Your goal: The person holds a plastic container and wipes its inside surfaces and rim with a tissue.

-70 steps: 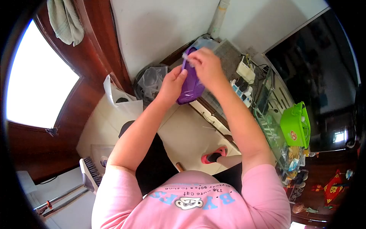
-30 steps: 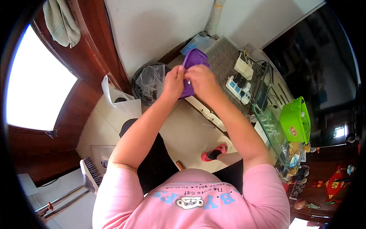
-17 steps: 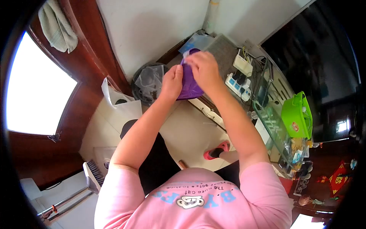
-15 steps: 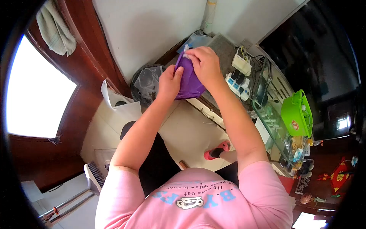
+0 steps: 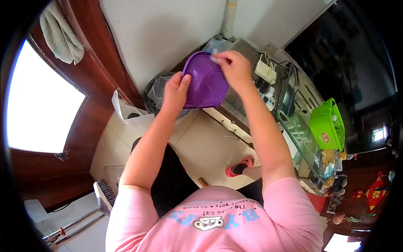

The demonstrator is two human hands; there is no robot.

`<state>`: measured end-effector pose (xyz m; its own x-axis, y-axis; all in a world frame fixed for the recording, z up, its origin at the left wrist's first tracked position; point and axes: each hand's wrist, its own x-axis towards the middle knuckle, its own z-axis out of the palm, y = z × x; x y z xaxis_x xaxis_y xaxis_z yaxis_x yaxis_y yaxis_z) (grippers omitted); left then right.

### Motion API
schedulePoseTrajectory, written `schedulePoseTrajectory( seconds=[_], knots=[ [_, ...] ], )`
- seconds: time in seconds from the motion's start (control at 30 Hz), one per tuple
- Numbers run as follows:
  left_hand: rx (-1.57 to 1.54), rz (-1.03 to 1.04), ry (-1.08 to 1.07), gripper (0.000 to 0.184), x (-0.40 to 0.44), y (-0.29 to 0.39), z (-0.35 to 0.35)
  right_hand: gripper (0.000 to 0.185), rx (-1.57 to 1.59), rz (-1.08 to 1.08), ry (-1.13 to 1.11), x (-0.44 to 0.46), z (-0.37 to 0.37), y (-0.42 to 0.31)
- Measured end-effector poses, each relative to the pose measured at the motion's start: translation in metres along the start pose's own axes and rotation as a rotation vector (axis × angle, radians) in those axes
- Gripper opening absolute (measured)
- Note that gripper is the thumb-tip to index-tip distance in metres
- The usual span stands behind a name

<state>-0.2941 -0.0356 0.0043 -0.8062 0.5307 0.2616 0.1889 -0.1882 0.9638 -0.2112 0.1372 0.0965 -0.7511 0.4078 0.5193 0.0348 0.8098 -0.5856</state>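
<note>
My left hand is closed on the left rim of a purple plastic tray, thumb on the inner side and the other fingers hidden behind. The tray is tilted so its inside, with moulded ridges, faces me. At its upper right edge my right hand pinches a small white wad, which looks like tissue and is blurred. Below and behind the tray stands a dark trash bin lined with a clear plastic bag, partly covered by the tray and my left hand.
To the right, a power strip and a white box with cables lie on a low cabinet. A green basket stands on a glass shelf before a large dark screen. A broom leans at lower left.
The tray has turned to show more of its inside and shifted slightly left with my left hand. My right hand has moved a little right with the white wad.
</note>
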Motion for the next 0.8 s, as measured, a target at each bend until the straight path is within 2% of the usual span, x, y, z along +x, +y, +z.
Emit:
schedulePoseTrajectory(
  seconds=[0.03,0.1,0.17,0.23,0.3,0.37,0.4,0.53,0.57,0.63,0.77,0.8],
  knots=[
    [-0.001,0.000,0.004,0.028,-0.002,0.000,-0.005,0.010,0.049,0.091,0.001,-0.001,-0.004,0.019],
    [-0.067,-0.015,-0.091,0.027,-0.006,0.006,-0.011,0.011,0.064,0.135,-0.038,-0.007,-0.009,0.036],
    [-0.140,-0.040,-0.117,0.029,-0.009,0.015,-0.012,0.014,0.044,0.065,-0.013,-0.004,-0.012,0.034],
    [-0.346,-0.073,-0.104,0.030,-0.005,0.007,-0.019,0.016,0.028,-0.008,0.013,0.001,-0.017,0.019],
    [-0.364,-0.065,-0.103,0.030,-0.008,0.007,-0.026,0.015,0.139,0.153,-0.150,0.010,-0.022,0.008],
    [-0.387,-0.063,-0.104,0.030,-0.011,0.009,-0.031,0.014,0.072,0.081,-0.238,0.018,-0.023,0.008],
    [-0.312,-0.052,-0.144,0.031,-0.011,0.009,-0.036,0.014,0.007,0.014,-0.323,0.021,-0.024,0.008],
    [-0.149,-0.031,-0.190,0.036,-0.006,0.015,-0.045,0.010,-0.076,-0.131,-0.307,0.028,-0.022,0.008],
    [-0.149,-0.033,-0.179,0.036,-0.005,0.017,-0.044,0.008,-0.094,-0.149,-0.314,0.029,-0.020,0.007],
    [-0.279,0.112,-0.022,0.043,-0.005,0.031,-0.037,0.007,-0.103,-0.171,-0.334,0.029,-0.015,0.005],
    [-0.066,0.047,-0.065,0.044,0.000,0.023,-0.053,0.006,-0.270,-0.265,-0.445,0.029,-0.001,0.001],
    [0.065,-0.030,-0.194,0.045,0.001,0.027,-0.054,0.006,-0.303,-0.295,-0.476,0.028,0.003,0.000]
  ],
)
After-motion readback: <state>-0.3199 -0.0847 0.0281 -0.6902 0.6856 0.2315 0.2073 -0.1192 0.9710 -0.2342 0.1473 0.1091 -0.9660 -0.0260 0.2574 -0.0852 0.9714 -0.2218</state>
